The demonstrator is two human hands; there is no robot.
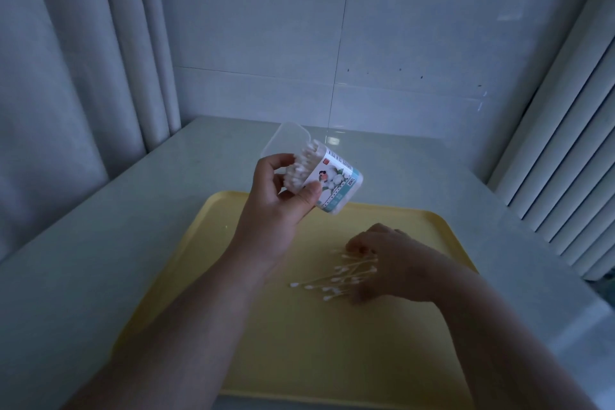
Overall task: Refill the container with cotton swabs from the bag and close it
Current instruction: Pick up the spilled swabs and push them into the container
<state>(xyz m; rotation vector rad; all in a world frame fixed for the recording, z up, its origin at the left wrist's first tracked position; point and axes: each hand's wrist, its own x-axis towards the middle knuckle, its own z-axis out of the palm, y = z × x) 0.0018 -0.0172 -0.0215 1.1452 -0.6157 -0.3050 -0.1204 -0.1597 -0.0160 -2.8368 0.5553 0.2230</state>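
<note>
My left hand [283, 210] has the cotton swab container [332, 180] lifted above the far edge of the yellow tray [199, 276], thumb across its printed label and fingers curled round the far side. I've tipped it so its mouth points left and towards me, which I'd say keeps the opening ready for another bunch. Its clear hinged lid [286, 136] stands swung open on the far side. The swabs inside [299, 166] are packed tight, their white tips level with the rim, so it looks nearly full.

My right hand [392, 263] lies low on the tray, right of centre, fingers bent down over a loose scatter of cotton swabs [332, 280] that fan out to the left from under my palm. I can't tell whether I've actually pinched any or am only raking them together. The tray sits on a pale table [133, 210] and catches strays. I can't see the bag anywhere
</note>
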